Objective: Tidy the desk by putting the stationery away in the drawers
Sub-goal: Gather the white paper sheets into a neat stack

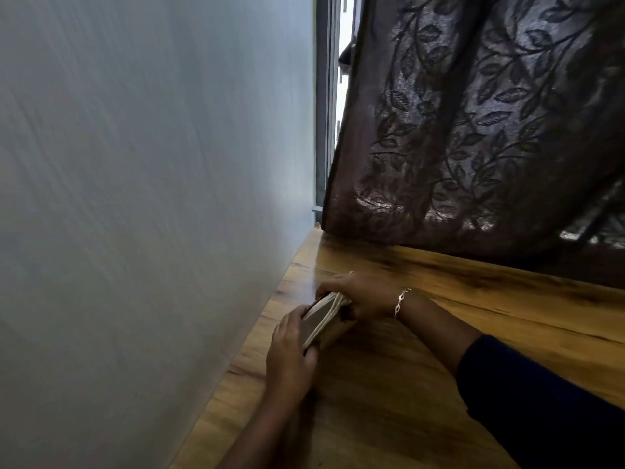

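The left hand (290, 353) has its fingers (293, 320) curled round the near end of a pale stack (321, 317) of stationery. The right hand (360, 296) clamps the far end. The stack sits tilted between both sets of fingers, on the desk (406, 384).

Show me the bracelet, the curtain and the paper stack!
bracelet (402, 301), head view, on the chain's middle links at the wrist.
curtain (473, 130), head view, on the dark leaf-patterned cloth.
stack (321, 318), head view, on its pale upper face.
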